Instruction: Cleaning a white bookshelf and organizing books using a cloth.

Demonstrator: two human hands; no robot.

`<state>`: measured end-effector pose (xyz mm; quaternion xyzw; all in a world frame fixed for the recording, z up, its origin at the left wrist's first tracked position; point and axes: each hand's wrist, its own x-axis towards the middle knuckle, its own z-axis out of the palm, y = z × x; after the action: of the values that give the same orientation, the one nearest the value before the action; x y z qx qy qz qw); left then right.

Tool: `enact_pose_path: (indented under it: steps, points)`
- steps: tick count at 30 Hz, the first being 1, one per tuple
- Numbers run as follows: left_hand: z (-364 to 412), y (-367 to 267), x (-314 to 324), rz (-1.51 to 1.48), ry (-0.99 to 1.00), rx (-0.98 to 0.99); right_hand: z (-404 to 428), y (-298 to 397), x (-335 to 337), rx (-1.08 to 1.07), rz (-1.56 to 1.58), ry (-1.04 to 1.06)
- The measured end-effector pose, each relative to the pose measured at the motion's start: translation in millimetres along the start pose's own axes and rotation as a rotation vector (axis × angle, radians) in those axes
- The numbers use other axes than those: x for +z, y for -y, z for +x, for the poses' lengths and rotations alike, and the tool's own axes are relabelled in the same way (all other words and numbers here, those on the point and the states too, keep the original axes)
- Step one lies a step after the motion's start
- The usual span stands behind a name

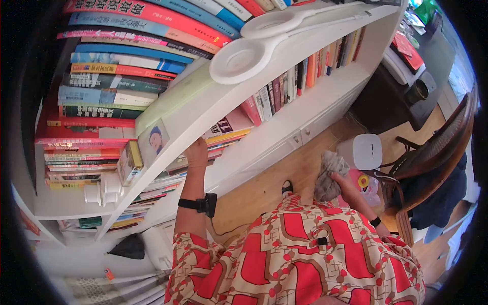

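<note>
My left hand (197, 153) reaches in under the edge of a white shelf board (183, 143), beside a stack of books (228, 131) lying on the lower shelf. Its fingertips are hidden behind the board, so its hold cannot be told. A grey crumpled cloth (328, 177) hangs bunched in my right hand (342, 186), above the floor and away from the bookcase. Two round white handled objects (242, 61) lie on the upper shelf. Left of them a small picture card (154, 141) leans beside a small box (130, 164).
Rows of books (126, 57) fill the upper shelf, with more upright books (284, 87) below. White drawers (282, 146) form the base. At the right are a white lidded bin (367, 151), a plastic bag (366, 188), a wooden chair (431, 171) and a dark desk (396, 95).
</note>
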<state>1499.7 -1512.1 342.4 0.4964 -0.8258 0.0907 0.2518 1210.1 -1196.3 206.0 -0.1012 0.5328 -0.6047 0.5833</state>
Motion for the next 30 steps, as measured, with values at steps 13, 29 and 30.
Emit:
enact_pose_path:
  steps: [13, 29, 30]
  points:
    - [45.9, -88.6, 11.1, -0.295, 0.136, 0.086, -1.3, -3.0, -1.8, 0.0, -0.032, -0.085]
    - [58.2, -93.2, 4.1, -0.238, 0.23, 0.059, -8.2, -3.9, -14.0, -0.07, -0.009, -0.086]
    - [55.0, -93.9, 0.2, -0.353, 0.361, -0.172, -7.3, -3.2, -14.7, -0.057, -0.013, -0.084]
